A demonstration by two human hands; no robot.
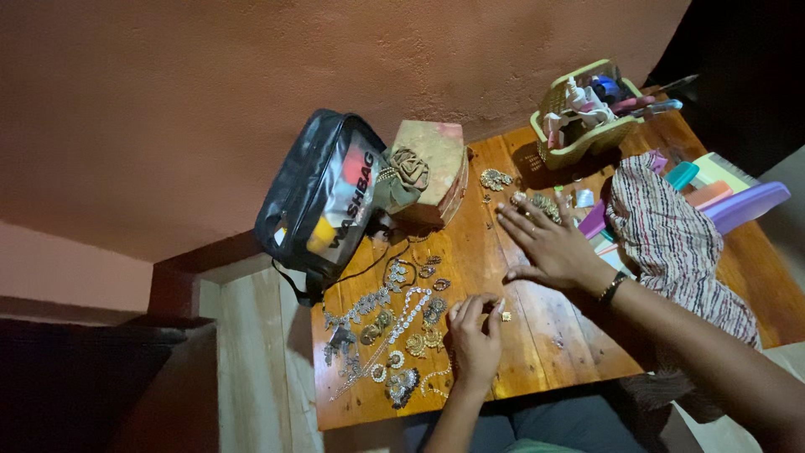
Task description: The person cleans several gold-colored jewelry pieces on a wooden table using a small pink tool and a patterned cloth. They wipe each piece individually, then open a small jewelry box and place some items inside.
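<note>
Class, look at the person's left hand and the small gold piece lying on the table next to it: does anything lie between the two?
Nothing visible does. The small gold piece lies on bare wooden table right by the left hand, near its fingertips. The jewellery spread lies on the hand's other side.

left hand [475, 335] curled, fingertips pinched; right hand [549, 243] flat, fingers spread, arm stretched forward.

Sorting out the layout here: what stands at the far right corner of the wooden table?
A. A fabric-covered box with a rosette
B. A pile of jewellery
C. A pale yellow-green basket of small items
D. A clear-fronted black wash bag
C: the pale yellow-green basket sits at the table's far right corner.
</note>
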